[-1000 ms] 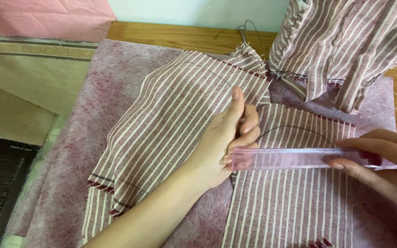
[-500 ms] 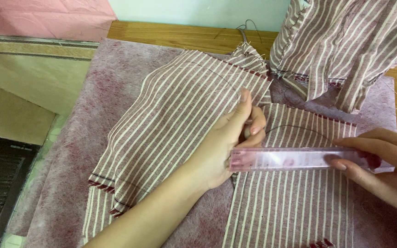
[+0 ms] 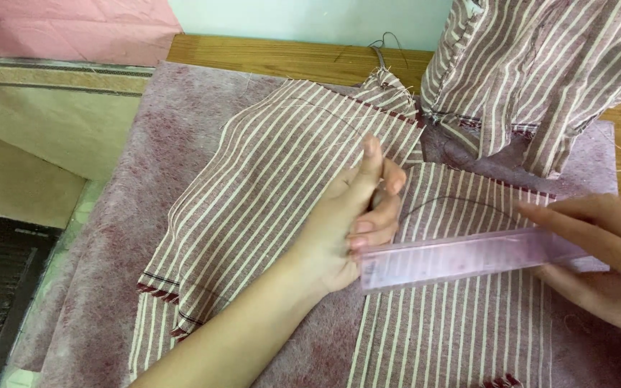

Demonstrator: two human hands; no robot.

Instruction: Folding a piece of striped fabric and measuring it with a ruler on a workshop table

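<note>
The left hand (image 3: 353,219) lies on its side with fingers extended and partly curled, fingertips touching the left end of a clear pink ruler (image 3: 468,257), while the right hand (image 3: 605,255) pinches the ruler's right end between thumb and fingers; the ruler lies flat across a striped cloth piece (image 3: 454,330). A second striped piece (image 3: 267,187) lies just left, both on a mottled purple felt mat (image 3: 145,194) over a wooden table (image 3: 274,59). The right wrist is cut off at the frame edge, and more striped cloth (image 3: 540,72) hangs at upper right before a pale wall.

Left hand (image 3: 350,230), right hand (image 3: 605,262): bare, no rings; left forearm unsleeved; nails short.
</note>
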